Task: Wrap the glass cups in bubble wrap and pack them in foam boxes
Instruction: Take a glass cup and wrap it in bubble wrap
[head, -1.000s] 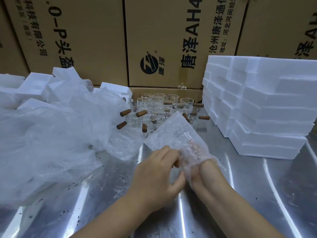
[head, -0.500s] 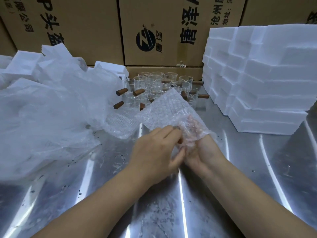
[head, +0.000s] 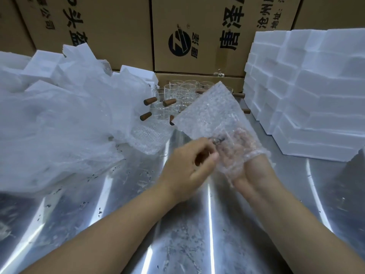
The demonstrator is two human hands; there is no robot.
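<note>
Print on the cartons runs sideways. The middle carton (head: 177,12) carries a round black logo (head: 180,42) beside large black characters 唐泽, with smaller lines starting 沧州 and 地址 to their right. The left carton (head: 110,26) shows 头盔 and 公司. 5 cartons are in part view. Against them stand the cups (head: 177,95), clear glass and packed close. At least 6 brown handles (head: 150,100) stick out, but the glass overlaps and no exact cup count can be read. On the right, foam boxes (head: 316,91) are stacked several layers high; their number cannot be fixed. More white foam lies under loose plastic (head: 59,125) on the left. 2 pieces of bubble wrap are seen. 1 spare wrap (head: 150,139) lies on the steel surface (head: 197,234) at the plastic's edge. The other wrap (head: 209,115) is held up above the surface. The left hand (head: 187,169) is curled round what appears to be the brown handle of 1 cup (head: 217,139), which glints at the wrap's edge. The right hand (head: 252,173) is sheathed in the wrap to the wrist, fingers pink through it; whether they grip cannot be told.
</note>
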